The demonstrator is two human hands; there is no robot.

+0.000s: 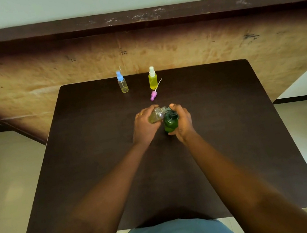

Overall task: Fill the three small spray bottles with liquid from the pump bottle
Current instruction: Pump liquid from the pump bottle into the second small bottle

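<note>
While the left hand (145,126) grips the tilted spray bottle (156,115), its mouth points toward 3 o'clock, to the pump bottle (170,123) clasped by the right hand (184,120).

No readable text, labels or numbers anywhere.

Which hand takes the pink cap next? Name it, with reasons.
Right hand, probably: its green pump bottle seems to stand on the table; the left hand holds the uncapped small bottle.
</note>
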